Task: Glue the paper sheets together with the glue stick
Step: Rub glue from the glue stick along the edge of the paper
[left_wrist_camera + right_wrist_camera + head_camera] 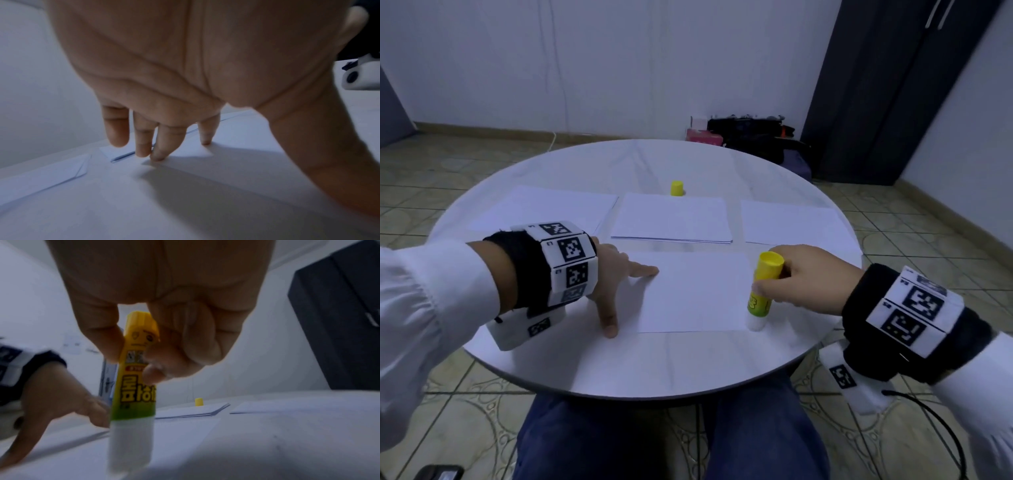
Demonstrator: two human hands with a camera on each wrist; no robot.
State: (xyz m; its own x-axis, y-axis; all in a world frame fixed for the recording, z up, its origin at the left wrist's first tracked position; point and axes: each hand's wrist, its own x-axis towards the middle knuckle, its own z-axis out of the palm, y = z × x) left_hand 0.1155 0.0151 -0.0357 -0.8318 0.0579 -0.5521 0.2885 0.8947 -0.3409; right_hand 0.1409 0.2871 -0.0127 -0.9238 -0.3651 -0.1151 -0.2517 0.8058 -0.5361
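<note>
Four lots of paper on the table [619,370], and the one that matters is the sheet [695,291] lying between my hands. My left hand [616,274] is spread flat-fingered on its left edge, fingertips [158,158] and thumb pressing down to pin it, nothing gripped. My right hand [801,277] has its thumb and fingers wrapped round the glue stick [762,291], held nearly upright with the white glue end down at the sheet's right edge, near the corner closest to me (whether it's actually touching the paper, I can't quite tell). The yellow cap [676,188] stands well beyond both hands, past the stack [671,219] in the middle.

So, the step in hand looks like laying glue along this right border. To do it well I'd keep the stick close to vertical, press lightly so the soft glue doesn't smear or snap, and draw it in one steady line along the edge. The left hand needs to keep its weight on, otherwise the sheet will skid or wrinkle under the drag.
</note>
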